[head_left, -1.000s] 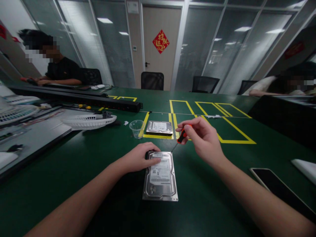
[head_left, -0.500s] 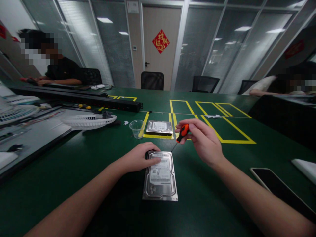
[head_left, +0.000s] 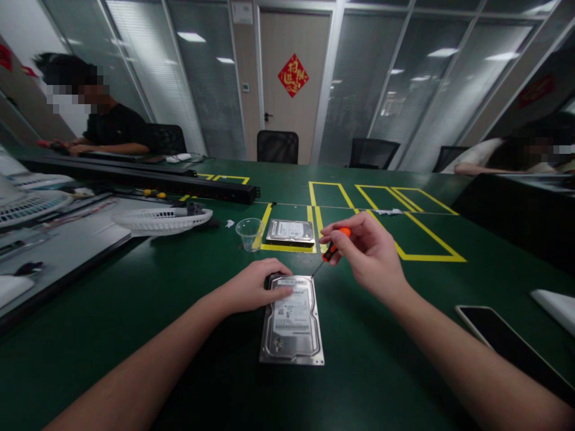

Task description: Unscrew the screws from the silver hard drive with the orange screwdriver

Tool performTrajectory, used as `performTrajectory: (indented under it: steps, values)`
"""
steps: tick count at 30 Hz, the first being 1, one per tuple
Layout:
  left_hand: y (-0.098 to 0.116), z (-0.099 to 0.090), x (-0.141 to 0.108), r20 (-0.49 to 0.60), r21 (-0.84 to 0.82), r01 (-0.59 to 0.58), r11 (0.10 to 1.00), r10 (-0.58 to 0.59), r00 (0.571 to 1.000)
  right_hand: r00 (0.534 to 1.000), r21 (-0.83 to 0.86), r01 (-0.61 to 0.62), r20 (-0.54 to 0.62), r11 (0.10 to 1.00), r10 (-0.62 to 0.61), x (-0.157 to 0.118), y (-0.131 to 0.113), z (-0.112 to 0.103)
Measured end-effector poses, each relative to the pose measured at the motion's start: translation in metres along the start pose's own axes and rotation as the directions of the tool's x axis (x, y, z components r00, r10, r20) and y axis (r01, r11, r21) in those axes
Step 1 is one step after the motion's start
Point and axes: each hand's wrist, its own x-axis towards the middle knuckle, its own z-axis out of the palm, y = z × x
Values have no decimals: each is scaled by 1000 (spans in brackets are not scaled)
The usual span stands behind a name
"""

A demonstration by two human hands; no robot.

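A silver hard drive (head_left: 294, 326) with a white label lies flat on the green table, close in front of me. My left hand (head_left: 258, 285) grips its far left corner, thumb on the label. My right hand (head_left: 368, 254) holds an orange and black screwdriver (head_left: 331, 248), tilted, its tip at the drive's far right corner. Whether a screw is under the tip is too small to tell. Behind, a second hard drive (head_left: 290, 231) lies inside a yellow tape outline. Left of that one stands a clear plastic cup (head_left: 250, 233).
A phone (head_left: 507, 341) lies at the right. White fan grilles (head_left: 162, 220) and a long black bar (head_left: 179, 182) occupy the left side. Yellow tape outlines (head_left: 433, 258) mark the table (head_left: 215, 371). Two people sit at the far left and far right.
The fingers of my right hand have shifted around the screwdriver handle, which now leans lower to the right. My left hand and the near drive have stayed in place.
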Motion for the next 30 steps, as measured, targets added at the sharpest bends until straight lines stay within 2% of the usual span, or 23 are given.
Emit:
performTrajectory:
  steps: [5, 12, 23, 30]
  values:
    - [2, 0, -1, 6, 8, 8, 1000, -8, 1000, 999, -23, 10, 40, 1000, -9, 0, 1, -3]
    - [1, 0, -1, -2, 6, -9, 1000, 9, 1000, 995, 110, -60, 87, 992, 50, 0, 7, -8]
    - [0, 0, -1, -8, 1, -10, 1000, 10, 1000, 999, 9, -15, 36, 1000, 15, 0, 0, -2]
    - [-1, 0, -1, 0, 1, -7, 1000, 7, 1000, 997, 22, 5, 77, 1000, -6, -1, -1, 1]
